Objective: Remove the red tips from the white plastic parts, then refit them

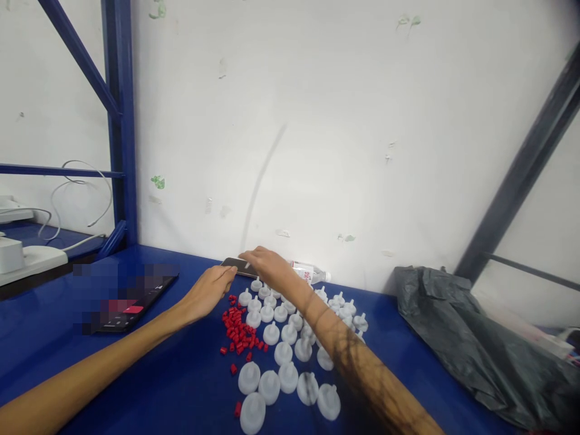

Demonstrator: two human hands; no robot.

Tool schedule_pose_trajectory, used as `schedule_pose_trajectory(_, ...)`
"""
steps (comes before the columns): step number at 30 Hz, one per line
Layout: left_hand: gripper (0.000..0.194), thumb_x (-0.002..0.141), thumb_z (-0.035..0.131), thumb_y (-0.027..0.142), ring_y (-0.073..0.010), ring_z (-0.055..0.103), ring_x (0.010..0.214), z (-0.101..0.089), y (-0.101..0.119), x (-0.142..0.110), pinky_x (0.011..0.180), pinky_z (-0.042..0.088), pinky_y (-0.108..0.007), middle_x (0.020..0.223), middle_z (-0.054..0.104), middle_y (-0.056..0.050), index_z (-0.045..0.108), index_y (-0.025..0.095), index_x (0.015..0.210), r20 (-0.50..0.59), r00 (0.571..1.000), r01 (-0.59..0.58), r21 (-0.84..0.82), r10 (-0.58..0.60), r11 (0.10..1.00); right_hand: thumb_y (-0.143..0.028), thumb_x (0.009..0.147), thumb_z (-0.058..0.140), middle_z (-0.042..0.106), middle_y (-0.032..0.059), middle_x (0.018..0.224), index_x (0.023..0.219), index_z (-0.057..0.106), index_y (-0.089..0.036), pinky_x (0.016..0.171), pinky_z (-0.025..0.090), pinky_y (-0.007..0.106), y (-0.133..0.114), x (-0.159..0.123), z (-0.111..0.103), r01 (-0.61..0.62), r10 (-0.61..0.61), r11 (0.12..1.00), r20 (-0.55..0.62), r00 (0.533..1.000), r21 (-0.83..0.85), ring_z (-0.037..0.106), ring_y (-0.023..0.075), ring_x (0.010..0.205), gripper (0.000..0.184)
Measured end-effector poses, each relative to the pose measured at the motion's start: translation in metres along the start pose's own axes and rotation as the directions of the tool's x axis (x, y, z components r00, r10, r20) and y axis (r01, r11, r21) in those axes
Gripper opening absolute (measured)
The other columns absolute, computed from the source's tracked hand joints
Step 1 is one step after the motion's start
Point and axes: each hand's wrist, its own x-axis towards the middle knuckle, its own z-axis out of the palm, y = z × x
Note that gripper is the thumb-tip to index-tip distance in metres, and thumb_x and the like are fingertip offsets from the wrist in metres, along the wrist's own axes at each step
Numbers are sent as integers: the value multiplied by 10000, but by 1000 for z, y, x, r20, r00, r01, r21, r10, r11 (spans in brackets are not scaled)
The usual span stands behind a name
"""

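Head camera view: a dark, flat, phone-like slab (pixel 247 269) is lying toward the back of a deep-blue tabletop (pixel 181 377), close to the wall, and both hands are meeting at it. The left hand (pixel 209 292) is bringing its bunched fingertips to the slab's near edge; whether they are gripping it, I cannot tell. The right hand (pixel 268 264) is bending its fingers over the slab's far side, and its grip I cannot make out either.

Just beyond the right hand, a clear plastic bottle with a red-and-white label (pixel 309 272) is lying on its side. Nearer, round white plastic pieces with narrow spouts (pixel 283 353) are crowding the blue surface, the right forearm (pixel 357 362) passing above some of them. Small red plastic cylinders (pixel 236 329) are heaping up along their left side, a few straying forward.

Farther left, a thin black panel (pixel 156 299), partly blurred out, is resting on the table. At the right, a dark grey plastic bag (pixel 471 344) is slumping in creases. Behind everything, a scuffed white wall (pixel 326 133) is showing flaking patches, with a blue metal post (pixel 125 121) standing at the left.
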Motion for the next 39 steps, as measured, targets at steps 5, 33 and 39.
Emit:
schedule_pose_trajectory(5,465,1023,223,470,-164,489,555,-1,3,-1,573,394,-283,590,488,16,430,232,680,17,1000,-23,30,22,999,-110,988,586,726,96,1133,1103,688,-186,979,465,372,32,-14,-13,-176,170,983,-121,978,-45,654,230,1080,171)
schedule_pose_trajectory(33,291,856,519,164,-249,684,977,5,-27,-2,843,490,-330,1036,742,-71,753,232,1015,210,977,-82,207,38,975,-377,1074,497,787,53,1000,1041,745,-208,990,460,372,9,-11,-45,-211,207,972,-50,977,-105,707,206,955,302)
schedule_pose_trajectory(39,271,871,518,218,-253,679,921,9,-14,-8,806,474,-333,1003,746,-77,765,234,982,214,972,-131,161,95,978,-347,1047,492,777,57,895,914,734,-241,1113,340,448,37,-111,-89,-349,317,909,-166,934,-229,691,240,910,295)
